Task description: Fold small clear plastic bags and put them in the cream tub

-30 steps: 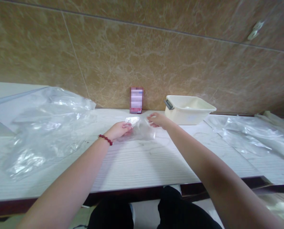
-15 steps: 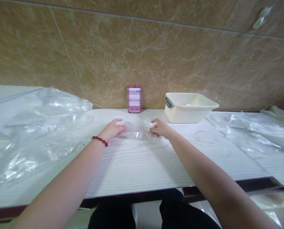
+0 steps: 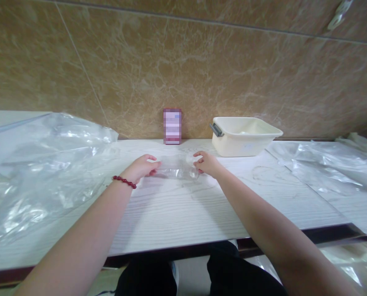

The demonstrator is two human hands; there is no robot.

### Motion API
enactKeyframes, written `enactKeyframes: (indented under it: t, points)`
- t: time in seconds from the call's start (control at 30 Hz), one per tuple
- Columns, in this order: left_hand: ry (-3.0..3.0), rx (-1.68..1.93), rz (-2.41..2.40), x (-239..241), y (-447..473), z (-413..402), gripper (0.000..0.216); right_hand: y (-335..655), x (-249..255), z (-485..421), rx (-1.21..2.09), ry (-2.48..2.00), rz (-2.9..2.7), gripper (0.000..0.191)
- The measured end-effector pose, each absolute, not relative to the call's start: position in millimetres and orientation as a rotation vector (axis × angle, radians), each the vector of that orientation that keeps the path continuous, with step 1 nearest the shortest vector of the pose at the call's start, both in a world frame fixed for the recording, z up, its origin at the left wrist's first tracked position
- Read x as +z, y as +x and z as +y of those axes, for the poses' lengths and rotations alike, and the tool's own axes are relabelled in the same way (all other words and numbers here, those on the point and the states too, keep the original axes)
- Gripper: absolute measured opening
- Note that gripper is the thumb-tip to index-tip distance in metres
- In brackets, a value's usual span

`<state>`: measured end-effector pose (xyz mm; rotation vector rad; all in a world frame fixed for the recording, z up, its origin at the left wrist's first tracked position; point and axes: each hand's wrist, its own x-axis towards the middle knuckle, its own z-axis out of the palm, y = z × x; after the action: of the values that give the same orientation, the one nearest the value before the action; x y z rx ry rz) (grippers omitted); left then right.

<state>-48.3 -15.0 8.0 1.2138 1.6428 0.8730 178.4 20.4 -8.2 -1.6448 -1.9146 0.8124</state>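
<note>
A small clear plastic bag [image 3: 177, 169] lies on the white wood-grain table [image 3: 177, 209], folded into a narrow strip. My left hand [image 3: 142, 167], with a red bead bracelet at the wrist, pinches the bag's left end. My right hand [image 3: 205, 163] pinches its right end, fingers curled on the plastic. Both hands rest low on the tabletop with the bag stretched between them.
A cream plastic tub [image 3: 243, 135] with a grey handle stands at the back right by the brown marble wall. A small pink box [image 3: 172, 126] stands against the wall. Large crumpled clear plastic sheets lie at the left [image 3: 50, 164] and at the right [image 3: 328, 164].
The bag was held up and open between my hands a second ago. It has since been lowered and folded down flat on the table, with both hands still on its ends.
</note>
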Motion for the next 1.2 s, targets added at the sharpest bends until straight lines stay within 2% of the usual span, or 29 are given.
enactKeyframes:
  t: [0.1,0.3,0.83,1.2]
  points:
    - [1.272,0.855,1.581,2,-47,-14,0.041,177,-11,21,0.742,-1.619,-1.990,0.029]
    - [1.324,0.856,1.576,-12,-47,-7,0.023,175,-10,19,0.615,-1.637,-2.026,0.027]
    - [1.598,0.831,1.634,-11,-48,-5,0.053,177,-13,22,0.580,-1.659,-2.025,0.045]
    - [1.524,0.882,1.560,-20,-48,-1,0.045,190,-17,37,0.683,-1.676,-1.711,0.043]
